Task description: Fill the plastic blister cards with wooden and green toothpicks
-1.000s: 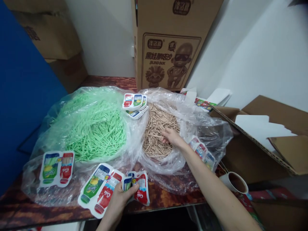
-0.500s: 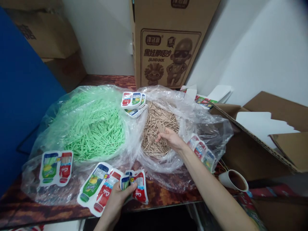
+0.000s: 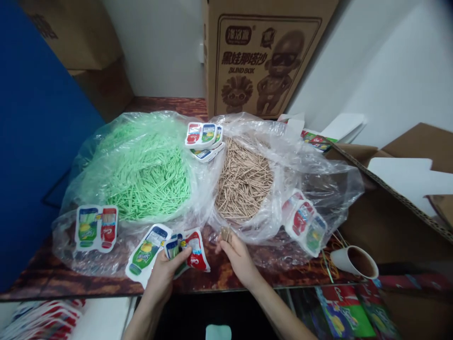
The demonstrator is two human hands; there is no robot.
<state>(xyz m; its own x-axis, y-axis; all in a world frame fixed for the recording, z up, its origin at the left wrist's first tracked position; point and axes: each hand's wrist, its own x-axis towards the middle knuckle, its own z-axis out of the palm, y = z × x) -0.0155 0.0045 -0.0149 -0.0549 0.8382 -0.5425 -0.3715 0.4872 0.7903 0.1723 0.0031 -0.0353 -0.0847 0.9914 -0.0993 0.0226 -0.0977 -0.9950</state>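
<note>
My left hand [image 3: 165, 269] is closed on a bottle-shaped double packet [image 3: 198, 250] with Sprite and Cola prints, thumb across its front. Beneath that hand lies another such packet [image 3: 147, 252]. Between the fingertips of my right hand [image 3: 238, 255] is a small bunch of thin brown sticks [image 3: 225, 233], to the right of the held packet. Behind it, a clear plastic bag [image 3: 279, 222] lies rolled open around a heap of brown sticks [image 3: 244, 182]. On the left, another bag holds a heap of green sticks [image 3: 152, 182].
Several packets [image 3: 201, 135] lie between the bags, one packet [image 3: 96, 228] at left, others [image 3: 306, 222] at right. A paper cup [image 3: 354, 262] with brown contents leans near the right edge. Cardboard boxes stand behind [image 3: 265, 56] and at right [image 3: 375, 208].
My right hand has come out of the brown heap toward me with a bunch of sticks, close to the left hand's packet. The camera view has shifted slightly.
</note>
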